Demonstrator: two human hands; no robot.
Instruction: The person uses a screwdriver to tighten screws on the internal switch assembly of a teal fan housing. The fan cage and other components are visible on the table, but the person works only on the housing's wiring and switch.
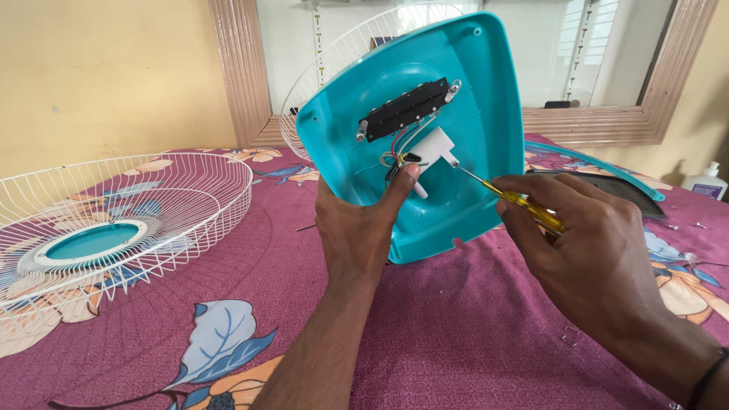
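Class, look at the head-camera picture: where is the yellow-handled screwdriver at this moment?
The screwdriver is right of centre, held in the right hand, its tip at the white part inside the upturned teal fan base.

two grilles (114,220), one screwdriver (524,203), one bottle (706,182)

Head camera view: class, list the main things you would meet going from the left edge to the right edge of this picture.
White wire fan guard → left hand → turquoise fan housing → yellow-handled screwdriver → right hand → white pump bottle.
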